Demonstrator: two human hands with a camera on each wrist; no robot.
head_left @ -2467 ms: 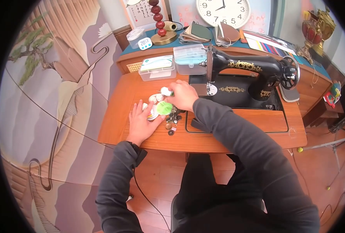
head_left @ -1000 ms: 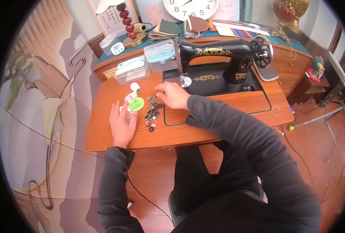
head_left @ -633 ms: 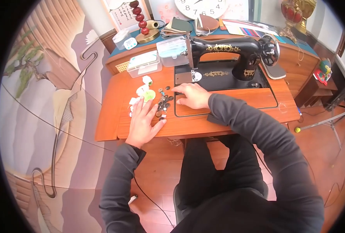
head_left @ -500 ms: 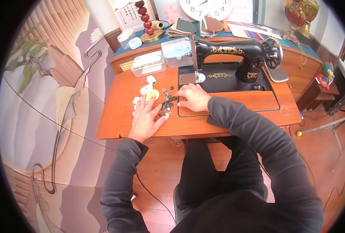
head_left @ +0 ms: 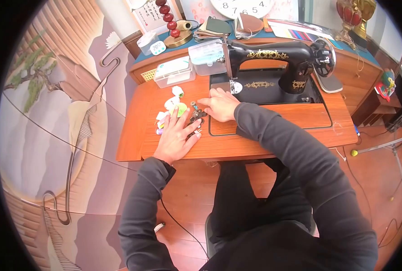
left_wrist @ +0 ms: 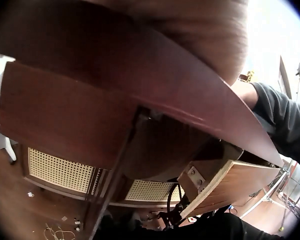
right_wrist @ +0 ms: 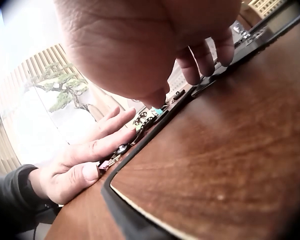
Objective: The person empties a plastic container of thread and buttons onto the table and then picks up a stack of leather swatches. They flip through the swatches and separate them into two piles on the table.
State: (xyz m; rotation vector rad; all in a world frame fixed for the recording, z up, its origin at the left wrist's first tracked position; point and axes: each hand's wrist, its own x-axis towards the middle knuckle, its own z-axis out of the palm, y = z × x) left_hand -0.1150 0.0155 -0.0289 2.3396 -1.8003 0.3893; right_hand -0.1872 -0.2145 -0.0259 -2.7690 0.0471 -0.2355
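In the head view my left hand (head_left: 176, 139) lies over the left part of the wooden tabletop with its fingers straight and spread. Its fingertips overlap a light green disc (head_left: 179, 109), and its thumb points at a small pile of dark buttons (head_left: 198, 114). My right hand (head_left: 222, 105) is on the pile's other side, beside the sewing machine's bed, fingers reaching toward the buttons. The right wrist view shows the right fingers bent down near the table and the left hand (right_wrist: 85, 160) flat alongside buttons. White spools (head_left: 177, 91) stand behind the disc.
A black sewing machine (head_left: 273, 53) fills the right and middle of the table. Two clear plastic boxes, one with a white lid (head_left: 174, 72) and one bluish (head_left: 207, 58), stand at the back. A bead lamp (head_left: 174, 34) is on the raised shelf.
My right hand has let go of a white spool, now standing on the table, and moved to the buttons' right side. My left hand has shifted over the green disc toward the buttons.
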